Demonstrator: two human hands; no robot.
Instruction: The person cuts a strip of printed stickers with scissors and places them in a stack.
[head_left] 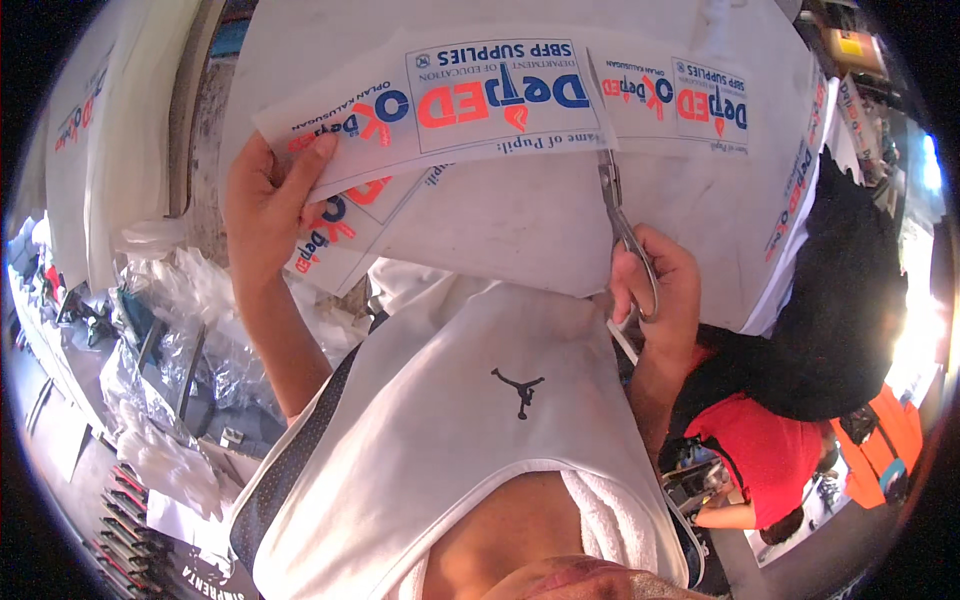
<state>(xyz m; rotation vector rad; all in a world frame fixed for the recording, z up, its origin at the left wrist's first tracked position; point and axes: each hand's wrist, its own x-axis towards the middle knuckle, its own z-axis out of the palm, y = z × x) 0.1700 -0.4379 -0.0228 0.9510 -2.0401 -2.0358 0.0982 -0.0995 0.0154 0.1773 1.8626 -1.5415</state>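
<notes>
My left hand pinches the left end of a translucent white strip printed in blue and red. The strip is held up over a larger whitish sheet, its print upside down to me. In my right hand is a pair of metal scissors, my fingers through the handle loops. The blades point away from me and lie along the right end of the strip. How far the blades are apart is hard to make out. Under my left hand lies another printed piece, partly covered by the strip.
A large white sheet with similar prints spreads beneath and to the right. Crumpled clear plastic is heaped at the left, below a hanging printed sheet. Black cloth and a person in a red shirt are at the right.
</notes>
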